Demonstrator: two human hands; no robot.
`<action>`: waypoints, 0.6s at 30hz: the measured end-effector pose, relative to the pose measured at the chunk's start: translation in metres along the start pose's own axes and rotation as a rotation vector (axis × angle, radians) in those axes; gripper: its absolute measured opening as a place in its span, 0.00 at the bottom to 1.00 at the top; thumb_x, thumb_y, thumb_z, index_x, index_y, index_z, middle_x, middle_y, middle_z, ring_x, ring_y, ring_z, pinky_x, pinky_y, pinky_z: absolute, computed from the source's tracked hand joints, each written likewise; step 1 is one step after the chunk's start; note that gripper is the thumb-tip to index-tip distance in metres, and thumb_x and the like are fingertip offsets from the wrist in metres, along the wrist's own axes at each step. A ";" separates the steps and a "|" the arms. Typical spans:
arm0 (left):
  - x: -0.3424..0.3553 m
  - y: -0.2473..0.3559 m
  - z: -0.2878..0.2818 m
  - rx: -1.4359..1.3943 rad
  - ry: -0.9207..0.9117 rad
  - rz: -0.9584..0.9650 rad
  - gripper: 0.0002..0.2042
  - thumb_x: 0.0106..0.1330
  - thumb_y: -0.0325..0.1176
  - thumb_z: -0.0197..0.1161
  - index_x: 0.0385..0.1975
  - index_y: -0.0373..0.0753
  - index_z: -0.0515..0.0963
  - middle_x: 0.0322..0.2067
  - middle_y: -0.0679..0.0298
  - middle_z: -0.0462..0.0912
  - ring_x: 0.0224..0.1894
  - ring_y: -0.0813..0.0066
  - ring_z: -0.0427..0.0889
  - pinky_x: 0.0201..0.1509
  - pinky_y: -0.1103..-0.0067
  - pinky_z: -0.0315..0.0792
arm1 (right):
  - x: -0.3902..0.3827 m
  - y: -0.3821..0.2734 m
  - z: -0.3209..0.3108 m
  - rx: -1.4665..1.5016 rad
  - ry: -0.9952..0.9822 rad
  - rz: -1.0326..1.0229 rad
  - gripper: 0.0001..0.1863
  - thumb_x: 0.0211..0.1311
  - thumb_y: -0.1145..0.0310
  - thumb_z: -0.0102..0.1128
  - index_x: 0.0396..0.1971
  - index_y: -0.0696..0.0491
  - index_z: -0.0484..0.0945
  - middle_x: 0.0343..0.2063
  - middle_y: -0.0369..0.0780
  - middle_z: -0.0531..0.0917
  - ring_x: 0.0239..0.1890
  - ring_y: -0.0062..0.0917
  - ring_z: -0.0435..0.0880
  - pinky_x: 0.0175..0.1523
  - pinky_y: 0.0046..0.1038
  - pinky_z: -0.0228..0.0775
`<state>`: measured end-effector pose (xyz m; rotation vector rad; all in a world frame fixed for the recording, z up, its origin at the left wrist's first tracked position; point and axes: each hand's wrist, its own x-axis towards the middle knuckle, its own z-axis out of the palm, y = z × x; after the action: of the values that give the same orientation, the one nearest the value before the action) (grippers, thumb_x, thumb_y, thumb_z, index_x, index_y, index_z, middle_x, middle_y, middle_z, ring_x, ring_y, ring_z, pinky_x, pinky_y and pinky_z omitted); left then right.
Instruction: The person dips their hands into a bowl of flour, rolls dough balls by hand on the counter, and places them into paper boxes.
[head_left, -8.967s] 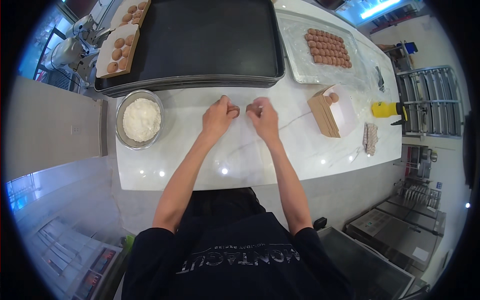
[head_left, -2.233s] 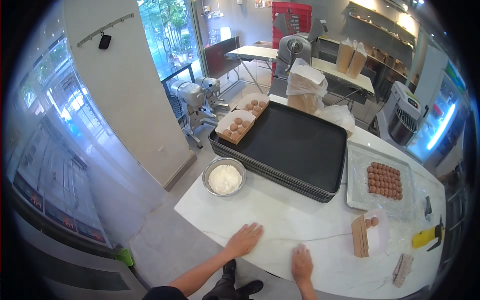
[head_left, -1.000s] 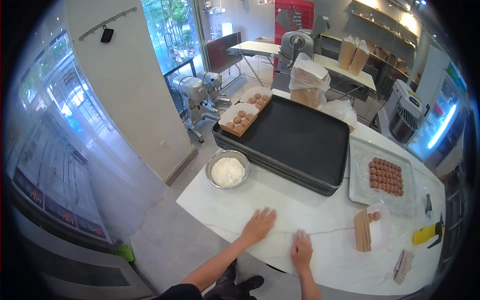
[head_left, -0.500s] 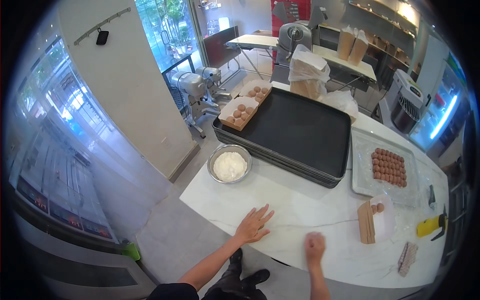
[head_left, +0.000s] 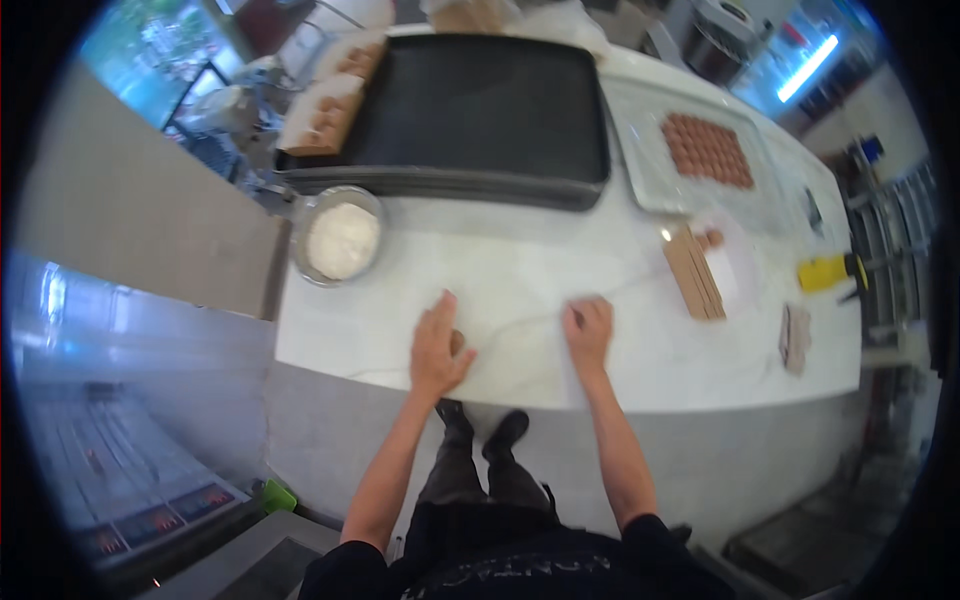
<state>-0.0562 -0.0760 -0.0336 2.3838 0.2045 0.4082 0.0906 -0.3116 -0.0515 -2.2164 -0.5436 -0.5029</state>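
Observation:
Over the near edge of the white marble table, my left hand (head_left: 436,355) has its fingers long and together. A small brown ball (head_left: 457,342) shows between its thumb and palm. To the right, my right hand (head_left: 590,332) is curled down close to the tabletop, with a small dark spot under its fingers that blur keeps me from naming. A metal bowl (head_left: 302,240) of white powder stands beyond my left hand. Past my right hand lie brown cardboard pieces (head_left: 693,278) on a white sheet, with a couple of brown balls (head_left: 711,239) beside them.
Stacked black baking trays (head_left: 490,110) fill the far side, with open cartons of brown balls (head_left: 325,120) on their left end. At right sit a tray (head_left: 640,185) with rows of brown balls (head_left: 706,150), a yellow bottle (head_left: 822,272) and a folded cloth (head_left: 795,340).
The view has tipped down and turned. My left hand has drawn its spread fingers together, and the ball by its thumb now shows plainly. The right hand stays curled.

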 end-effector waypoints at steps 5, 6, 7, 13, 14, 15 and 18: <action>0.002 -0.005 0.000 -0.017 0.036 0.035 0.41 0.59 0.49 0.65 0.70 0.34 0.59 0.67 0.49 0.66 0.65 0.46 0.67 0.73 0.55 0.55 | -0.024 -0.027 -0.030 0.018 -0.263 0.281 0.17 0.46 0.75 0.73 0.38 0.55 0.80 0.37 0.41 0.81 0.41 0.37 0.79 0.47 0.33 0.72; 0.001 -0.004 0.000 -0.043 0.003 0.034 0.41 0.59 0.49 0.65 0.70 0.34 0.59 0.67 0.49 0.66 0.65 0.46 0.67 0.73 0.55 0.55 | -0.023 -0.029 -0.041 0.022 -0.165 0.229 0.24 0.46 0.72 0.74 0.45 0.54 0.77 0.42 0.44 0.80 0.45 0.39 0.78 0.51 0.35 0.71; 0.001 -0.003 -0.002 -0.036 0.011 0.026 0.40 0.61 0.50 0.64 0.70 0.34 0.59 0.67 0.50 0.67 0.65 0.47 0.68 0.72 0.54 0.55 | -0.024 -0.029 -0.049 0.026 -0.068 0.172 0.31 0.46 0.70 0.75 0.53 0.54 0.74 0.48 0.46 0.79 0.49 0.40 0.78 0.55 0.36 0.71; -0.001 -0.001 -0.002 -0.080 0.006 0.025 0.37 0.64 0.50 0.62 0.69 0.36 0.61 0.66 0.52 0.69 0.65 0.50 0.69 0.72 0.52 0.54 | -0.028 -0.024 -0.062 0.061 -0.181 0.346 0.35 0.46 0.70 0.76 0.57 0.56 0.71 0.48 0.44 0.80 0.52 0.37 0.78 0.58 0.34 0.71; -0.001 -0.003 -0.002 -0.106 0.016 0.041 0.37 0.64 0.50 0.62 0.69 0.36 0.61 0.66 0.52 0.68 0.65 0.50 0.68 0.72 0.52 0.54 | -0.030 -0.027 -0.059 0.051 -0.177 0.351 0.35 0.46 0.70 0.76 0.57 0.56 0.71 0.48 0.44 0.80 0.52 0.37 0.78 0.58 0.34 0.71; -0.001 -0.004 -0.003 -0.131 0.027 0.057 0.36 0.63 0.49 0.62 0.68 0.36 0.62 0.66 0.51 0.68 0.65 0.51 0.68 0.72 0.52 0.54 | -0.032 -0.029 -0.055 0.008 -0.192 0.342 0.34 0.47 0.71 0.75 0.56 0.55 0.72 0.48 0.44 0.80 0.50 0.37 0.79 0.57 0.34 0.72; -0.001 -0.006 -0.003 -0.165 0.026 0.080 0.34 0.63 0.46 0.61 0.68 0.36 0.63 0.66 0.52 0.68 0.66 0.51 0.68 0.73 0.52 0.53 | -0.040 -0.036 -0.050 -0.054 -0.206 0.310 0.31 0.47 0.72 0.73 0.55 0.53 0.73 0.46 0.43 0.81 0.47 0.37 0.79 0.53 0.34 0.72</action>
<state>-0.0583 -0.0694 -0.0359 2.2308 0.0837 0.4750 0.0294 -0.3373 -0.0204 -2.3634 -0.2839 -0.1298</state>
